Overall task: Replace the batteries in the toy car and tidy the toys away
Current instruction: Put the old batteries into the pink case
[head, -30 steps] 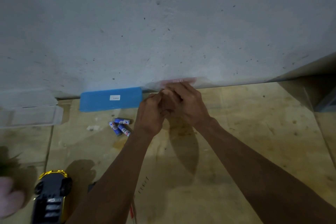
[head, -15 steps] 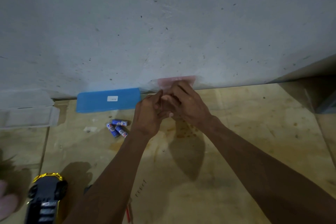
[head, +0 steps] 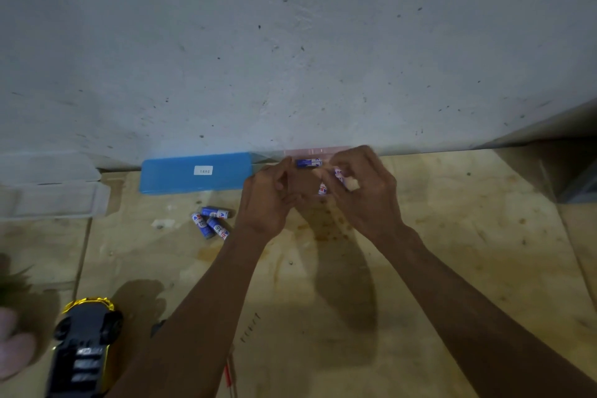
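Note:
My left hand (head: 268,200) and my right hand (head: 361,194) meet near the wall. A blue battery (head: 309,163) shows between their fingertips, and more batteries (head: 337,176) peek out from under my right hand's fingers. A pink clear packet (head: 318,151) lies behind the hands against the wall. Three loose blue batteries (head: 211,221) lie on the wooden floor left of my left wrist. The yellow and black toy car (head: 84,347) lies belly up at the lower left, its battery bay showing.
A blue flat case (head: 193,173) with a white label lies along the wall. Clear plastic lids (head: 51,191) sit at the far left. A red-handled tool (head: 230,371) pokes out under my left forearm. A pale toy (head: 13,346) is at the left edge.
My hands have drawn slightly apart, and blue batteries that were hidden inside them now show between the fingers. The view has shifted a little.

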Demonstrator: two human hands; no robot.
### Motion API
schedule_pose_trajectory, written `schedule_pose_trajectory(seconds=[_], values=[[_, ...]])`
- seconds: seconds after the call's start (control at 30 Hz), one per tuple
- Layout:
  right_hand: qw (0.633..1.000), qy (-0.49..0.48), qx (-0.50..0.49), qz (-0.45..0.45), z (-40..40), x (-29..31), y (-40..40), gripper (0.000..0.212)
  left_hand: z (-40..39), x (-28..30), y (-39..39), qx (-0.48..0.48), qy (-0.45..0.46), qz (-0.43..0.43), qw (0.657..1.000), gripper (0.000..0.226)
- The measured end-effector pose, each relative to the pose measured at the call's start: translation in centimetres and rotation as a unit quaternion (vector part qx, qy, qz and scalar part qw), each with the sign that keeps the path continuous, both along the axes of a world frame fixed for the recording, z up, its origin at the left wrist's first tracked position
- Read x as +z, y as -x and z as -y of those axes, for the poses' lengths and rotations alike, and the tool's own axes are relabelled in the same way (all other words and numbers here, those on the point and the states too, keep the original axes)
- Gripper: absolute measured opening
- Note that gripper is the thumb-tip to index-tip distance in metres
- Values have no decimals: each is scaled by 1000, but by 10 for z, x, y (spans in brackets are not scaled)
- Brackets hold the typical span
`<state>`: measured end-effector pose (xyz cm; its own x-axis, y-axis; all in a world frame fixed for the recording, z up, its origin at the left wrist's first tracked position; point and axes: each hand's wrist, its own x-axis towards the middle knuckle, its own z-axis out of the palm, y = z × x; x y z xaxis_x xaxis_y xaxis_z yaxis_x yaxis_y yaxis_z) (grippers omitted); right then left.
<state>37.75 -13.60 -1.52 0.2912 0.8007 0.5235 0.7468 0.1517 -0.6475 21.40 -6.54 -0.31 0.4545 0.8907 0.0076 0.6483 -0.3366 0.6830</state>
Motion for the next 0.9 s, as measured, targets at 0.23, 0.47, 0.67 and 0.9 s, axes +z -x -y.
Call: schedule_pose_trajectory(seconds=[0.23, 0.47, 0.67, 0.9], values=[[985, 137, -5, 105, 11, 0, -14, 39, 10, 1, -2, 84, 118, 71, 987, 72], [987, 147, 4, 64, 27, -28, 1, 32, 14, 6, 4, -18, -27, 43, 999, 56], [981, 187, 11, 59, 29, -34, 6, 36, 8, -6, 3, -16, -27, -28, 999, 43], [956, 245, -30, 162, 18, -9, 11, 39, 6, -3, -5, 3, 22, -88, 996, 36]])
